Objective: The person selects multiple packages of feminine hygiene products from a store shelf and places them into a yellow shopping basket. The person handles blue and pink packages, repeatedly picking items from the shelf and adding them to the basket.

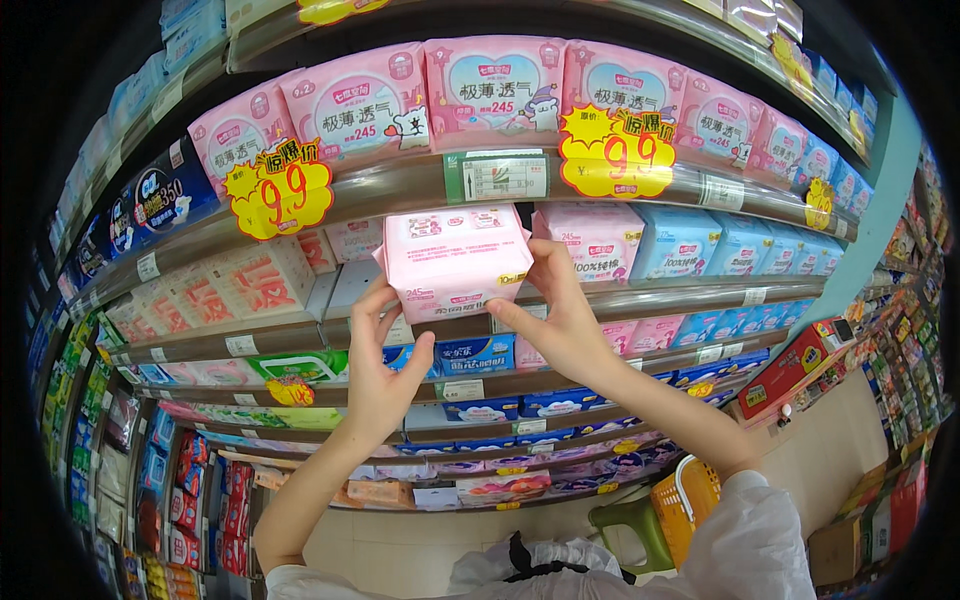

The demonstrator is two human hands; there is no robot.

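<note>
A pink soft pack of sanitary pads (456, 262) is held up before a shelf, its printed top face and front showing. My left hand (390, 345) is at the pack's left side, fingers behind its edge, thumb apart from it below. My right hand (551, 307) grips the right side, with the thumb on the lower front corner and the fingers behind. Just right of the pack, a similar pink pack (592, 240) stands on the shelf beside light blue packs (675, 244). Larger pink packs (495, 94) line the shelf above.
Yellow price signs (619, 157) hang from the upper shelf edge. Lower shelves hold blue packs (476, 355) and other packets. A green stool (634, 532) and an orange basket (686, 499) stand on the floor at lower right. A red display box (787, 375) projects at the right.
</note>
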